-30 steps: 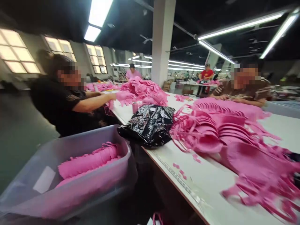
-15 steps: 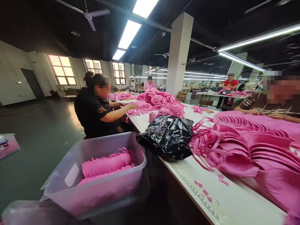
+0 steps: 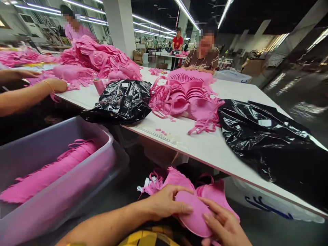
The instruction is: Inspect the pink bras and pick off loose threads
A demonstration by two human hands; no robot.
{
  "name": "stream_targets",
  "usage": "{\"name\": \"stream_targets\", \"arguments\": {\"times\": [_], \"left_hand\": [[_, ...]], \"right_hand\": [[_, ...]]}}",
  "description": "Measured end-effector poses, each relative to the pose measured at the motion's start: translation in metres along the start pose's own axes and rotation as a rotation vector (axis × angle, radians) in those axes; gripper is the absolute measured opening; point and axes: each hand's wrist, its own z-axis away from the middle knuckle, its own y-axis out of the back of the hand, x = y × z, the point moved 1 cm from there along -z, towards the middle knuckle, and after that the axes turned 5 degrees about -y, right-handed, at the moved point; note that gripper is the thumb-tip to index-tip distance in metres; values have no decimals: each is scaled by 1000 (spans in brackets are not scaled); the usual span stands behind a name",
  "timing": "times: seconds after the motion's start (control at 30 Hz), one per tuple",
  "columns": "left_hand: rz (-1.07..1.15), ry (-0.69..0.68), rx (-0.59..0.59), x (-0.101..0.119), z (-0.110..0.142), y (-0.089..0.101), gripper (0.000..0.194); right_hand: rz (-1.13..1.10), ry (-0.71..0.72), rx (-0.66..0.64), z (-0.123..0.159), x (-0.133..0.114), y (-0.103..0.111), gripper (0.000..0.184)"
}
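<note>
- Your left hand (image 3: 166, 205) and right hand (image 3: 222, 222) hold a pink cup (image 3: 196, 217) above your lap, fingers nearly closed on opposite edges.
- Risk: the cup may crease if your thumbs press unevenly.
- Risk: loose straps (image 3: 153, 182) beside your left hand may snag if you pull the cup away fast.
- Risk: the left black bag (image 3: 125, 100) overhangs the edge; a knock could slide it off.
- Surface: the white worktop (image 3: 197, 147) carries stacked pink cups (image 3: 188, 94), small scraps (image 3: 161, 131) and a right black bag (image 3: 271, 140).
- Room: a bin (image 3: 89, 181) stands at your left; strip lights (image 3: 187, 13) run overhead; people work around the worktop.
</note>
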Motion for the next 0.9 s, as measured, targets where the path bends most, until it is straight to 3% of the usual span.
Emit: {"name": "stream_targets", "arguments": {"times": [0.1,0.23,0.3,0.4,0.53,0.67,0.8,0.9], "left_hand": [[-111,-3,139,-2,14,6,38],[-106,-2,301,-10,26,17,32],[-76,-21,342,-12,27,21,34],[-11,-32,277,-13,27,22,38],[-81,-24,230,-8,32,25,49],[-85,-40,319,-4,37,28,59],[-389,-66,277,0,36,25,52],[-231,-123,270,-5,33,20,53]], "right_hand": [[-26,-39,-136,-9,7,-15,57],[-31,108,-207,-11,16,-18,60],[66,176,-123,-9,20,-17,54],[339,282,32,-10,21,-20,42],[478,387,74,-14,19,-32,32],[302,307,84,-13,18,-41,33],[155,167,-85,-20,8,-52,38],[13,117,-110,-29,5,-59,34]]}}
